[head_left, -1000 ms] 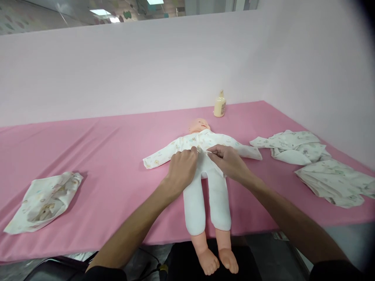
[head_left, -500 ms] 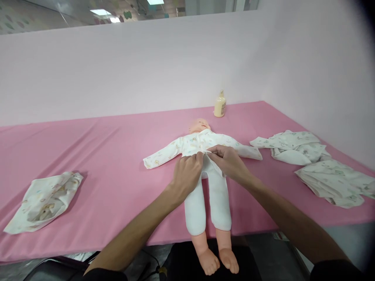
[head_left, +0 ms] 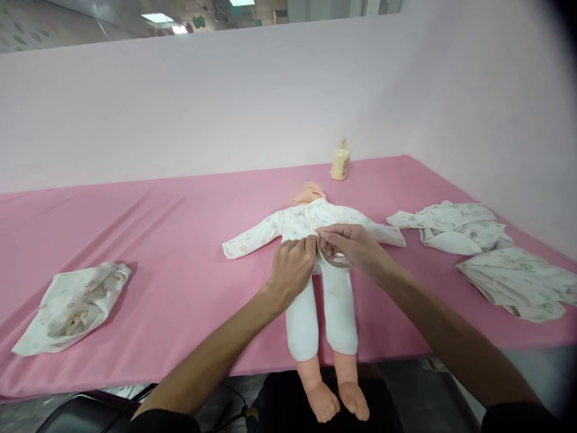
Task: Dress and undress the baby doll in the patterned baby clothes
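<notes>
left hand (head_left: 292,269) and right hand (head_left: 356,249), fingers pinched shut on the printed top's hem (head_left: 321,233) at the baby doll (head_left: 315,252) waist; doll feet overhang the pink table (head_left: 157,240) edge, bare cloth either side.

We see a cream bottle (head_left: 340,163) standing upright at the back of the pink table cover (head_left: 157,228), near the pale wall (head_left: 225,102). At the left lies a crumpled printed cloth (head_left: 72,307). At the right, two heaps of printed baby clothes (head_left: 451,225) (head_left: 518,282) lie just beside each other near the table's edge.
</notes>
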{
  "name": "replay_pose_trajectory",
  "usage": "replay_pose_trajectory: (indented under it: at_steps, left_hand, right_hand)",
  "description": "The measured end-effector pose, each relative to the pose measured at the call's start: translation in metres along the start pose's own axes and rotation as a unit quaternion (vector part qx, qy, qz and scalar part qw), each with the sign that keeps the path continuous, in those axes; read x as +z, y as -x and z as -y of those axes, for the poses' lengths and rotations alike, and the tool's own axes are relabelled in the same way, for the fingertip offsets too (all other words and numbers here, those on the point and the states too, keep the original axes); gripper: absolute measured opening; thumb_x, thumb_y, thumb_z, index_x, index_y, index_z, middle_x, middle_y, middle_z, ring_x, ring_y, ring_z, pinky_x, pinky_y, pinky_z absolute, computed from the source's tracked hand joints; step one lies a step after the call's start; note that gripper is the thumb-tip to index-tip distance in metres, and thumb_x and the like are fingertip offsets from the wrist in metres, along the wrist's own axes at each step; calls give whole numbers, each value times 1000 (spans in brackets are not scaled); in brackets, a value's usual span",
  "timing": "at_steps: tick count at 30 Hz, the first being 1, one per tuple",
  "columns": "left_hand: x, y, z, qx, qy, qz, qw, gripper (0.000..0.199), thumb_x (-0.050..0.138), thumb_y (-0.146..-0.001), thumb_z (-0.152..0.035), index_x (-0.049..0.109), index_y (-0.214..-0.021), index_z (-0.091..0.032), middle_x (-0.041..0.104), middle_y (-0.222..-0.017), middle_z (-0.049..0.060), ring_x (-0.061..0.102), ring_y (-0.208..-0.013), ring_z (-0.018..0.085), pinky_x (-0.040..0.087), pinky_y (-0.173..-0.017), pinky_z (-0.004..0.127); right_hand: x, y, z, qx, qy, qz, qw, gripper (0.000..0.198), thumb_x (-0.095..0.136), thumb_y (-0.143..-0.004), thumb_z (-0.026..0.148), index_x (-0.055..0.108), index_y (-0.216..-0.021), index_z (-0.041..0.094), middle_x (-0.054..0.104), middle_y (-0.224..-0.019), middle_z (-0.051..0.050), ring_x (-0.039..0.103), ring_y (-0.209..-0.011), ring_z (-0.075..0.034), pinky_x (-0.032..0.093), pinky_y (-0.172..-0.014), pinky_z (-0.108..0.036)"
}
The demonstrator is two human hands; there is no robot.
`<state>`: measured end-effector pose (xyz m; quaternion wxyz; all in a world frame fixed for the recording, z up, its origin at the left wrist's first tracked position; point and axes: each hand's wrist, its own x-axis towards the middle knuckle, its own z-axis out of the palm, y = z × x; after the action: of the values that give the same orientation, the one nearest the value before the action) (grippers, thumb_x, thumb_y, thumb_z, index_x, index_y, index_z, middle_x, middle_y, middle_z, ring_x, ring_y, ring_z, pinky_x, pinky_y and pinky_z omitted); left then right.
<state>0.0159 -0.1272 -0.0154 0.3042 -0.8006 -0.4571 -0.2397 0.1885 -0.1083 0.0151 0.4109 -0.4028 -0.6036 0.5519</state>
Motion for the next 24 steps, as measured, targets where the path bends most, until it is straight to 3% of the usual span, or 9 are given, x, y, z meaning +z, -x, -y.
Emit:
replay_pose_trajectory:
  at_steps: [4, 7, 13, 19, 24]
  left_hand:
    - [4, 1, 0, -4, -11, -47, 999, 15, 56, -83, -4, 53, -77, -17, 55, -56, -2, 53, -49, 17, 30, -51, 30]
    - [6, 1, 0, -6, -10, -65, 998, 15, 57, -85, -5, 53, -77, -17, 55, -57, -2, 53, -50, 16, 30, -52, 30]
    - [8, 1, -1, -15, 5, -82, 997, 17, 55, -90, -9, 52, -76, -17, 56, -58, -1, 52, -53, 15, 30, -56, 29]
    - [7, 2, -1, -43, 15, -16, 999, 21, 47, -97, -12, 53, -77, -18, 59, -61, 1, 54, -58, 16, 31, -59, 30]
    - [9, 3, -1, -37, 19, -50, 998, 21, 48, -97, -12, 53, -77, -18, 56, -60, 0, 51, -57, 15, 32, -59, 30]
  right_hand:
    - [-3, -4, -4, -1, -92, 52, 994, 20, 66, -87, 32, 73, -81, 14, 63, -79, -3, 56, -68, -10, 48, -67, -26]
    - [-1, -7, -9, 14, -143, 50, 988, 19, 73, -83, 32, 73, -90, 15, 60, -74, 0, 51, -61, -7, 43, -59, -22]
    - [4, -11, -14, 56, -164, 19, 985, 40, 82, -74, 42, 67, -102, 18, 56, -65, 5, 44, -49, -5, 30, -42, -18]
    - [12, -7, -12, 32, -136, -33, 990, 43, 84, -70, 46, 64, -94, 17, 54, -59, 6, 41, -44, -5, 27, -37, -18]
    - [11, -2, -6, 33, -118, -8, 992, 37, 77, -78, 48, 58, -71, 16, 49, -54, 4, 39, -43, -5, 29, -39, -20]
